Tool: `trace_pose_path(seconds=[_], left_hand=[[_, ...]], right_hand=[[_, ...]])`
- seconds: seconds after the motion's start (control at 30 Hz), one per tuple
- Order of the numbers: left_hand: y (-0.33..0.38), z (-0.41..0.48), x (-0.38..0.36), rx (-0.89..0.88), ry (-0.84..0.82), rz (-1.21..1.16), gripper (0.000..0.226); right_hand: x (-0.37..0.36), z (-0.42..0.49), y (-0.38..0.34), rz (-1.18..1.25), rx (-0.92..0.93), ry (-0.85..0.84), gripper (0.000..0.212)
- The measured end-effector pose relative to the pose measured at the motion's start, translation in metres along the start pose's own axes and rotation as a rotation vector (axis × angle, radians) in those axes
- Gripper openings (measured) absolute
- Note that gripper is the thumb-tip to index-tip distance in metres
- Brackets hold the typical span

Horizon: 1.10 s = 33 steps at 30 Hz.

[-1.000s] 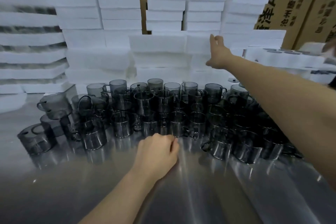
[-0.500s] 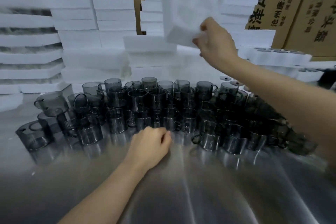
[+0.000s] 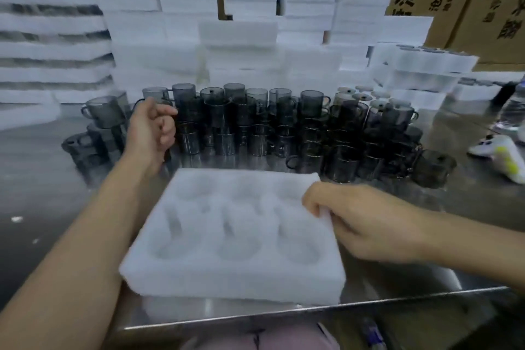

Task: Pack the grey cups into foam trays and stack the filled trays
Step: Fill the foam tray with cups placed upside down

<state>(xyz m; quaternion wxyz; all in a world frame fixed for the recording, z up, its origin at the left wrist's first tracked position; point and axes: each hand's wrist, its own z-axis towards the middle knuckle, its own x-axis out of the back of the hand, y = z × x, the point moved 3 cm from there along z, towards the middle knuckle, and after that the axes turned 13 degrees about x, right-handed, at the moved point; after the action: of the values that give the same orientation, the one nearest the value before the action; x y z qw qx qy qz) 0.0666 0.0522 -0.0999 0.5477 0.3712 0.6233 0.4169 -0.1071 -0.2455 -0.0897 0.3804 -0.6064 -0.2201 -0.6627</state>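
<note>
Tray (image 3: 227, 273), aloft moments earlier, lay on the bench (image 3: 420, 270), right hand (image 3: 366, 224) fingers grasping its edge. Left hand (image 3: 150, 131) reached the cups (image 3: 284, 128), fingers curled, grasp unclear.

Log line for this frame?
tray: empty, on table | right hand: grips tray edge | left hand: curled by cups, grasp unclear

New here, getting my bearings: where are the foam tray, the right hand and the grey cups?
foam tray (image 3: 227, 284): head view, its near wall.
right hand (image 3: 366, 221): head view, back of the hand.
grey cups (image 3: 311, 102): head view, side of one back-row cup.
</note>
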Motion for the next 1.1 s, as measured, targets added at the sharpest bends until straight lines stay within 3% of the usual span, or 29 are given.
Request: trace_pose_path(seconds=[0.1, 0.2, 0.27, 0.37, 0.47, 0.57, 0.63, 0.8, 0.9, 1.0, 1.1], left_hand=[[-0.003, 0.004, 0.011, 0.110, -0.161, 0.125, 0.041], [-0.005, -0.001, 0.005, 0.116, -0.267, 0.453, 0.030], [-0.010, -0.012, -0.004, 0.165, -0.410, 0.603, 0.014], [-0.016, -0.027, -0.004, 0.424, -0.606, 0.779, 0.032], [-0.018, -0.039, -0.005, 0.519, -0.707, 0.970, 0.027], [-0.016, -0.040, -0.009, 0.488, -0.682, 1.014, 0.010], [-0.015, -0.040, -0.009, 0.447, -0.656, 1.027, 0.008], [-0.009, -0.031, -0.004, 0.318, -0.447, 0.999, 0.006], [-0.013, -0.028, -0.011, 0.190, -0.307, 0.975, 0.005], [-0.021, -0.025, -0.020, 0.070, -0.218, 0.995, 0.005], [-0.026, -0.023, -0.023, 0.023, -0.172, 0.934, 0.004]], right_hand=[[0.032, 0.012, 0.024, -0.116, 0.029, 0.384, 0.048], [0.064, 0.032, 0.061, -0.117, -0.025, 0.598, 0.031], [0.067, 0.046, 0.082, -0.107, -0.128, 0.526, 0.012], [0.045, 0.060, 0.099, -0.221, -0.265, 0.226, 0.033], [0.020, 0.065, 0.105, -0.386, -0.259, 0.045, 0.035], [0.008, 0.065, 0.105, -0.314, -0.258, 0.016, 0.020], [0.010, 0.064, 0.101, -0.203, -0.257, 0.092, 0.012], [0.054, 0.063, 0.069, 0.067, -0.118, 0.621, 0.005], [0.070, 0.084, 0.047, 0.378, 0.016, 0.811, 0.009], [0.069, 0.121, 0.039, 0.679, 0.054, 0.809, 0.006], [0.045, 0.155, 0.043, 1.032, -0.078, 0.770, 0.021]])
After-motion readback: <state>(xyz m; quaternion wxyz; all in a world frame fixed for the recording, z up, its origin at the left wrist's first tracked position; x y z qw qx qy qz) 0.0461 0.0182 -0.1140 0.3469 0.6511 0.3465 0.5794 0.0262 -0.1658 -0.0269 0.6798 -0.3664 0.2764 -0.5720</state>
